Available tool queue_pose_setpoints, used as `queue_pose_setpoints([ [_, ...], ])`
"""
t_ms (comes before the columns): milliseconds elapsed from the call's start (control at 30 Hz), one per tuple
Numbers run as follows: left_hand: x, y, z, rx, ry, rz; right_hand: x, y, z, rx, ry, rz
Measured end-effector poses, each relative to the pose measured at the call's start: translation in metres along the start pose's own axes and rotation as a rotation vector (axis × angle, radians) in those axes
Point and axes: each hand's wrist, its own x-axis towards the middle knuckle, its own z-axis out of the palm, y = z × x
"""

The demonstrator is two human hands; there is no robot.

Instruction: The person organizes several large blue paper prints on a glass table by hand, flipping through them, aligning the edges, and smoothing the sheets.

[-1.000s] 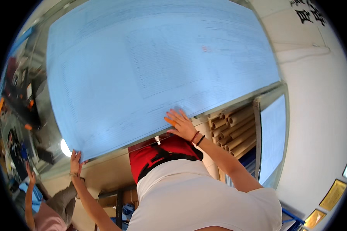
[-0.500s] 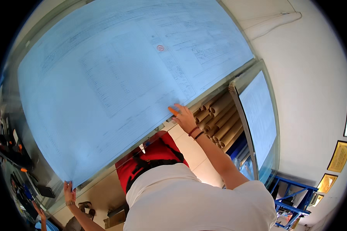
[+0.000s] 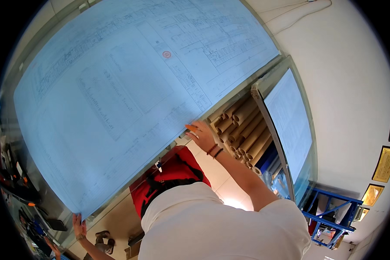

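Observation:
A large light-blue drawing sheet, printed with fine lines and a red round stamp, covers most of a glass-topped table. Its near left corner is pinched by my left hand, fingers closed. My right hand is at the sheet's near edge, right of the middle, with fingers apart and an orange cover on one finger. Whether those fingertips press on the sheet or only hover is hard to make out. Two beaded bracelets circle my right wrist.
Brown cardboard tubes are stacked below, beside a side table with another blue sheet. A blue metal frame stands at the lower right. Tools and dark items lie at the far left, where another person's hand shows.
My right hand has drawn back slightly from over the sheet to its edge. My left hand still holds the corner. The view has shifted a little, and the sheet's print looks sharper.

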Motion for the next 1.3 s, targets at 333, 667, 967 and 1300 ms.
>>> queue_pose_setpoints([
  [333,-0.009,0.006,-0.005,-0.071,0.155,0.013,0.023,0.025,0.041,1.53,0.681,1.11],
  [667,-0.008,0.006,0.024,0.034,0.118,0.001,0.055,0.05,0.07,1.225,0.752,1.444],
  [967,0.007,0.029,0.02,0.732,0.215,-0.123,0.04,0.056,0.047,-0.464,-0.324,0.605],
  [1300,0.132,0.118,0.026,0.619,0.558,0.161,0.021,0.115,0.077,1.358,0.445,1.254],
])
